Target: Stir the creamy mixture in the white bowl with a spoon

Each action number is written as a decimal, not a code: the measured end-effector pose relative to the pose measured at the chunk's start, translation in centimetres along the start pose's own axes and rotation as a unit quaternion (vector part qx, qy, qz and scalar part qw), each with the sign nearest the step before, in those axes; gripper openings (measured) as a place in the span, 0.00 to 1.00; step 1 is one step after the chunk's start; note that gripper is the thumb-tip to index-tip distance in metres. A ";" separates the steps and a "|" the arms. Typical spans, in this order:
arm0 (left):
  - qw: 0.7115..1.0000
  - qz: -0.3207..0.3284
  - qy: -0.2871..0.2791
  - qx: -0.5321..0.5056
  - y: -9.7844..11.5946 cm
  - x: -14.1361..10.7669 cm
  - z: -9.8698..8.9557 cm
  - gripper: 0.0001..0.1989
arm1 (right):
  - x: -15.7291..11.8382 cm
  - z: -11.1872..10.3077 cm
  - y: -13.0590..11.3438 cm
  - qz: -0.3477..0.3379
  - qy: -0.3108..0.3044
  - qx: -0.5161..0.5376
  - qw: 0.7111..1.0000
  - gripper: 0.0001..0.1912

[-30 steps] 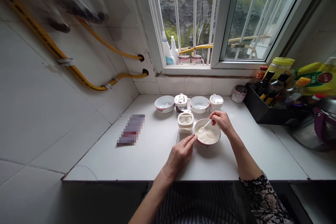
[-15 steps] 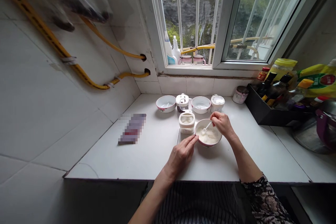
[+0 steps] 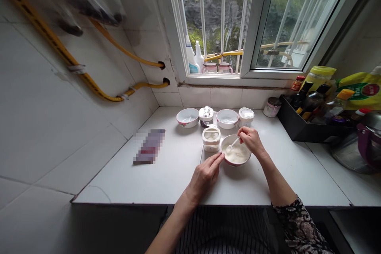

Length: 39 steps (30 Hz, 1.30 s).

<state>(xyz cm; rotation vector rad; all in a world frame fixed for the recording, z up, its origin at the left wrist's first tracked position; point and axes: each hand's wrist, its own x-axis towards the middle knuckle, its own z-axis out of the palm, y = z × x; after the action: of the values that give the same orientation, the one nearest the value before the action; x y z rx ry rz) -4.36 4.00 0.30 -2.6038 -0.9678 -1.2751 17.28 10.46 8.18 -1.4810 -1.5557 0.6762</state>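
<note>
In the head view, a white bowl (image 3: pixel 237 164) with a pinkish pattern outside stands on the counter, holding a pale, grainy substance (image 3: pixel 239 154). My right hand (image 3: pixel 250 139) pinches the handle of a small white spoon (image 3: pixel 233 143), whose tip is in the bowl's contents. Fingertips of my left hand (image 3: pixel 206 172) are closed at the bowl's left rim, the thumb partly hidden. Just left of the bowl is a white seasoning jar (image 3: pixel 211 147), its lid raised and pale contents showing.
Behind stand two more white bowls (image 3: pixel 187 124) (image 3: pixel 228 125) and two lidded jars (image 3: pixel 206 113) (image 3: pixel 246 114). A blurred flat packet (image 3: pixel 149 147) lies left on the counter (image 3: pixel 175 174). At right are a small jar (image 3: pixel 272 108), a black box (image 3: pixel 306 131) of bottles and a metal pot (image 3: pixel 351 151).
The spoon tip has shifted slightly left in the bowl, with my right hand still pinching it. My left hand stays at the rim.
</note>
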 end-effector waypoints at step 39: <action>1.000 -0.006 0.004 -0.004 0.0 0.0 0.2 0.27 | -0.6 2.1 -1.8 -0.077 0.061 0.152 0.984 0.08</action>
<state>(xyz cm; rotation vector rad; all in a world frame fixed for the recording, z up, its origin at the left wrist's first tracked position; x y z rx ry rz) -4.21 4.05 0.18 -2.6013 -0.9818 -1.2932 14.53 9.94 8.53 -1.1427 -1.3876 0.6855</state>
